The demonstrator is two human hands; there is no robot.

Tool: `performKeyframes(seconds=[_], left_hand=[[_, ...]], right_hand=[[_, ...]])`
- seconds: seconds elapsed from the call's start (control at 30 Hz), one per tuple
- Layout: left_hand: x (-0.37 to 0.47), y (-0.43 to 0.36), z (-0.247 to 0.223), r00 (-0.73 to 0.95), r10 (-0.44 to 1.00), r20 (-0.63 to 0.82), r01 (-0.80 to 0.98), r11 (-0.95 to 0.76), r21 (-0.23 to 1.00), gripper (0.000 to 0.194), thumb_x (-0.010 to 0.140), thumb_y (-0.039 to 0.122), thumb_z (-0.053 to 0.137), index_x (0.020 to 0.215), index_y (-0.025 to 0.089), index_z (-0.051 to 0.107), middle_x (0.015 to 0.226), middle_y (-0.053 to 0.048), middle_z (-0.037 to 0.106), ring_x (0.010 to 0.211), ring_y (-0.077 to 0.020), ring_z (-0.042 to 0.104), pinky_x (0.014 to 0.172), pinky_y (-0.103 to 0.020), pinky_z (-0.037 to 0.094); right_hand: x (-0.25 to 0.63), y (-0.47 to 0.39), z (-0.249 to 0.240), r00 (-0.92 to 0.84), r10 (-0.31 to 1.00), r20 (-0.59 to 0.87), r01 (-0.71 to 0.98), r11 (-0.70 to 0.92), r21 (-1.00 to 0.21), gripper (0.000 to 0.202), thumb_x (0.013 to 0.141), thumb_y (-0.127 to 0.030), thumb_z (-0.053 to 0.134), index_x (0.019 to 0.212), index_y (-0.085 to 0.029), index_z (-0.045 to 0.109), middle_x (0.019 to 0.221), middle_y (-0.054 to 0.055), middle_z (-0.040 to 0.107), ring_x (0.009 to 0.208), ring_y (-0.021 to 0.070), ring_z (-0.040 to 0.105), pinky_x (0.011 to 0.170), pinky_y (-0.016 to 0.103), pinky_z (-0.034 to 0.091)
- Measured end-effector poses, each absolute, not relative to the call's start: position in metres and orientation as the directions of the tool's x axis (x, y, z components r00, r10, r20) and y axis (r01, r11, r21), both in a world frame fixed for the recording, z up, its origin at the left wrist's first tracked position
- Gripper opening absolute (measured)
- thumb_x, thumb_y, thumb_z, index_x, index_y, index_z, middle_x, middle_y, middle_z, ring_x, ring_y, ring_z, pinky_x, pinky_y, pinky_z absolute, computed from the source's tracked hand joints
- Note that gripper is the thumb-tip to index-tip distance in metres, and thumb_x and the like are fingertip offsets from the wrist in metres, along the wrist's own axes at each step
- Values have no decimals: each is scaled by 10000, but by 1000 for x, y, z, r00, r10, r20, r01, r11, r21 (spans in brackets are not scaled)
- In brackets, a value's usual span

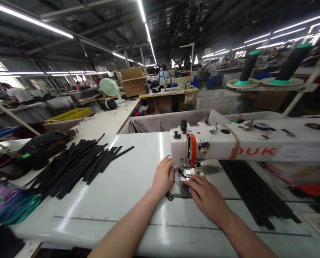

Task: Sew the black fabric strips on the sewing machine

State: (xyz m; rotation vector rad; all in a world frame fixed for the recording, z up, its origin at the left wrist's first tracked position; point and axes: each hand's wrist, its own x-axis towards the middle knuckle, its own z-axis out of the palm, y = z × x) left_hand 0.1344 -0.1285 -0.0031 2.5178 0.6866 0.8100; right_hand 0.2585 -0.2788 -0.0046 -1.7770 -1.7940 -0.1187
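Observation:
A white sewing machine (213,147) with red lettering stands on the pale table. My left hand (163,177) is at the left of its needle end, fingers bent together and their tips partly hidden by the machine head. Close to the presser foot (187,172) is my right hand (207,191), thumb and fingers drawn together in front of the foot. What either hand pinches is too small or hidden to tell. Black fabric strips (246,190) lie under the machine arm, right of my right hand. A loose pile of black strips (76,163) spreads on the table at left.
An orange strap (193,150) hangs on the machine head. Thread cones (248,68) stand on a rack at right. A dark bag (36,147) and a shiny purple-green pouch (9,202) sit at far left. Behind the table is a cloth-lined bin (165,122); people work farther back.

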Motion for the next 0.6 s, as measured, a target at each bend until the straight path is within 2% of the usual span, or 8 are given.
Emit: performKeyframes(seconds=[0.13, 0.23, 0.3, 0.37, 0.47, 0.53, 0.6], left_hand=[[139, -119, -1, 858, 413, 306, 289, -880, 376, 244, 937, 125, 441, 964, 222, 663, 1117, -16, 667, 1186, -199, 521, 1121, -459, 335], [131, -115, 6, 826, 496, 269, 398, -850, 346, 257, 900, 130, 479, 990, 248, 689, 1150, -8, 671, 1192, -199, 533, 1141, -463, 301], [116, -105, 12, 729, 634, 258, 538, -764, 357, 264, 844, 120, 522, 963, 245, 723, 1157, -21, 681, 1152, -209, 567, 1104, -417, 361], [96, -89, 18, 596, 763, 249, 666, -644, 376, 275, 802, 91, 520, 886, 211, 752, 1101, -56, 708, 1071, -230, 611, 1003, -379, 453], [68, -69, 26, 420, 863, 281, 772, -503, 390, 344, 766, 22, 455, 818, 166, 762, 958, -100, 732, 1023, -262, 618, 922, -385, 489], [63, -67, 29, 359, 873, 331, 777, -476, 411, 392, 732, -16, 427, 819, 172, 759, 938, -82, 728, 1053, -248, 595, 960, -376, 463], [70, -76, 30, 390, 848, 359, 701, -526, 481, 412, 680, -45, 410, 755, 184, 744, 911, -48, 719, 999, -206, 603, 950, -331, 463]], right_hand=[[266, -283, 4, 149, 839, 523, 937, 50, -347, 321, 901, -95, 408, 1079, -223, 643, 1064, 67, 623, 991, 197, 601, 884, 348, 521], [288, -298, 13, 297, 769, 566, 947, -162, -276, 265, 920, -181, 417, 1077, -177, 630, 1053, 129, 622, 953, 285, 592, 850, 474, 505], [308, -313, 17, 334, 762, 555, 917, -399, -4, 269, 916, -243, 423, 1044, -137, 633, 965, 174, 621, 834, 325, 582, 774, 525, 488], [325, -326, 18, 331, 773, 541, 864, -479, 156, 284, 909, -245, 392, 969, -116, 638, 750, 159, 586, 683, 319, 561, 675, 498, 479], [343, -337, 14, 303, 784, 542, 886, -441, 143, 275, 903, -235, 381, 924, -147, 641, 682, 141, 567, 587, 298, 562, 606, 454, 459], [351, -339, 9, 319, 767, 556, 902, -427, 70, 236, 906, -253, 420, 890, -193, 647, 679, 133, 575, 528, 267, 565, 538, 422, 421], [358, -339, 4, 294, 759, 581, 943, -331, -45, 198, 904, -269, 466, 879, -228, 659, 625, 94, 545, 410, 209, 503, 455, 394, 338]])
